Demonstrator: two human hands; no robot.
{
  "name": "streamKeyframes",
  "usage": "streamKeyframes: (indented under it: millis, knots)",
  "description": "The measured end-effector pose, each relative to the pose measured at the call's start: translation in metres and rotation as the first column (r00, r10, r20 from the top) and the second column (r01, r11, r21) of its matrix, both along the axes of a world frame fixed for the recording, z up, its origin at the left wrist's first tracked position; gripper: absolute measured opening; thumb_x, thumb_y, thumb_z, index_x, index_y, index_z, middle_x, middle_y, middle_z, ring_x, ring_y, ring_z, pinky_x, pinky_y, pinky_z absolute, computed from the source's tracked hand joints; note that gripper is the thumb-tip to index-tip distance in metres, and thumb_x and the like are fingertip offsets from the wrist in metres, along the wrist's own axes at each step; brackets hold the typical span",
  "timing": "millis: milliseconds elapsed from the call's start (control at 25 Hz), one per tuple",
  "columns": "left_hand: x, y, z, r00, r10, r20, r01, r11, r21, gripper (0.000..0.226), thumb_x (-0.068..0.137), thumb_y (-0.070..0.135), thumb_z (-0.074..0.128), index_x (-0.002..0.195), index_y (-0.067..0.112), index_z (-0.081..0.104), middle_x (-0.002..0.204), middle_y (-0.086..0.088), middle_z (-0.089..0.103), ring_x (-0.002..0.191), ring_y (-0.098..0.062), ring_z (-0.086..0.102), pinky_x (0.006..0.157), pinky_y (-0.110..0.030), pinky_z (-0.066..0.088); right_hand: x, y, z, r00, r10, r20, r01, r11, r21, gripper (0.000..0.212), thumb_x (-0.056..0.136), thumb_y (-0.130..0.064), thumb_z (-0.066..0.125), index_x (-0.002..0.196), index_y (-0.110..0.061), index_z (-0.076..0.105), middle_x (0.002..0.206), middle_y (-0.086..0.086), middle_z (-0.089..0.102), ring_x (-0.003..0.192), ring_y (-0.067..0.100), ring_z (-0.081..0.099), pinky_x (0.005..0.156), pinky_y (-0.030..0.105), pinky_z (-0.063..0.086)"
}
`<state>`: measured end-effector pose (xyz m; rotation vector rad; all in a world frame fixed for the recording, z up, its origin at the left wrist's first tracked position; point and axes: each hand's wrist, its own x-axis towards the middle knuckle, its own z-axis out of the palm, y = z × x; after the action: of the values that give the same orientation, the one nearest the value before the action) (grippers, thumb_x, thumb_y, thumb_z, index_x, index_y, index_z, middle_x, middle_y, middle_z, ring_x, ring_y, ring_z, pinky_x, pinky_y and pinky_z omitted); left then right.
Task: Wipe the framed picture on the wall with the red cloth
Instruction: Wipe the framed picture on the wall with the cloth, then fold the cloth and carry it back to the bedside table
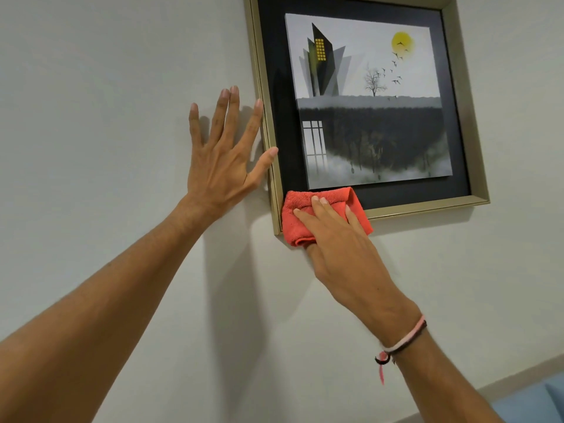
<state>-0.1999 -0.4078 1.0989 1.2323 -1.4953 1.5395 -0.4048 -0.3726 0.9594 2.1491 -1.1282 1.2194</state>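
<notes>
The framed picture [464, 123] hangs on the white wall at the upper right, with a gold frame, a black mat and a grey print of a building, a tree and a yellow sun. The red cloth [294, 222], folded, covers the frame's lower left corner. My right hand [338, 239] lies flat on the cloth and presses it against the frame and the black mat. My left hand [222, 151] rests spread on the wall just left of the frame, its thumb and index finger touching the frame's left edge.
Bare white wall [91, 117] surrounds the picture. A blue cushioned surface [537, 401] shows in the bottom right corner. My right wrist wears a pink and black thread bracelet [403, 343].
</notes>
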Motion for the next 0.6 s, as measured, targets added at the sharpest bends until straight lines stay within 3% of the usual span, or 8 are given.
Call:
streamKeyframes:
  millis: [80,120,200,280,360,440,520,600]
  knots:
    - [-0.002,0.008,-0.010,0.992,-0.128,-0.010,0.128,0.990,0.061,0.078,0.102,0.065,0.011,0.166,0.020,0.009,0.175,-0.020,0.004,0.163,-0.034,0.004,0.130,-0.063,0.006,-0.001,0.010,-0.001,0.991,0.121,0.063,-0.123,0.992,0.019,0.053,0.106,-0.025,0.048,0.157,-0.031,0.034,0.168,0.002,0.033,0.153,0.000,0.000,0.129,0.042,0.000]
    - [-0.003,0.013,-0.019,0.971,-0.236,-0.032,0.238,0.966,0.096,0.077,0.102,0.061,0.015,0.166,0.017,0.012,0.175,-0.020,0.004,0.163,-0.034,0.003,0.131,-0.060,0.005,-0.002,0.016,-0.003,0.961,0.242,0.135,-0.252,0.966,0.063,0.049,0.106,-0.025,0.048,0.154,-0.032,0.040,0.162,0.004,0.044,0.151,-0.002,0.005,0.128,0.041,0.009]
    - [-0.004,0.030,-0.042,0.873,-0.471,-0.129,0.487,0.859,0.157,0.074,0.102,0.053,0.020,0.165,0.014,0.015,0.175,-0.016,0.005,0.164,-0.029,0.001,0.133,-0.055,0.005,-0.001,0.029,-0.008,0.827,0.495,0.265,-0.536,0.837,0.108,0.038,0.106,-0.029,0.049,0.144,-0.033,0.053,0.136,-0.003,0.067,0.138,0.007,0.048,0.116,0.034,0.043]
    - [-0.001,0.054,-0.063,0.687,-0.630,-0.361,0.718,0.666,0.202,0.080,0.098,0.065,0.020,0.164,0.020,0.019,0.176,-0.006,0.015,0.163,-0.016,0.010,0.134,-0.049,0.012,0.009,0.041,-0.017,0.675,0.614,0.409,-0.705,0.701,0.112,0.029,0.103,-0.036,0.052,0.129,-0.035,0.064,0.113,-0.014,0.075,0.112,0.001,0.067,0.097,0.019,0.054]
    - [0.010,0.090,-0.081,0.407,-0.562,-0.720,0.905,0.353,0.236,0.111,0.073,0.098,0.029,0.160,0.030,0.032,0.169,-0.001,0.037,0.155,-0.013,0.034,0.129,-0.045,0.028,0.025,0.053,-0.027,0.464,0.632,0.620,-0.848,0.521,0.104,0.029,0.096,-0.041,0.056,0.120,-0.035,0.069,0.114,-0.011,0.077,0.109,0.003,0.071,0.097,0.021,0.057]
    - [0.037,0.128,-0.105,0.292,-0.314,-0.903,0.956,0.119,0.268,0.118,0.053,0.103,0.050,0.150,0.035,0.050,0.151,0.001,0.060,0.137,-0.017,0.060,0.112,-0.043,0.049,0.049,0.064,-0.041,0.275,0.580,0.767,-0.927,0.372,0.050,0.030,0.094,-0.037,0.061,0.120,-0.027,0.071,0.118,-0.002,0.078,0.113,0.013,0.073,0.100,0.033,0.060]
    - [0.069,0.156,-0.137,0.307,-0.235,-0.922,0.951,0.043,0.305,0.075,0.073,0.072,0.074,0.135,0.032,0.066,0.129,0.001,0.076,0.117,-0.016,0.073,0.091,-0.033,0.061,0.075,0.078,-0.056,0.173,0.539,0.824,-0.949,0.315,-0.007,0.027,0.099,-0.027,0.062,0.123,-0.018,0.070,0.121,0.006,0.078,0.114,0.021,0.074,0.101,0.041,0.059]
    - [0.099,0.184,-0.170,0.266,-0.218,-0.939,0.963,0.111,0.247,0.043,0.082,0.034,0.082,0.123,0.024,0.074,0.111,-0.003,0.082,0.104,-0.018,0.079,0.079,-0.029,0.065,0.106,0.095,-0.074,0.153,0.525,0.837,-0.951,0.309,-0.020,0.024,0.101,-0.016,0.060,0.122,-0.013,0.070,0.120,0.007,0.078,0.113,0.020,0.073,0.102,0.041,0.057]
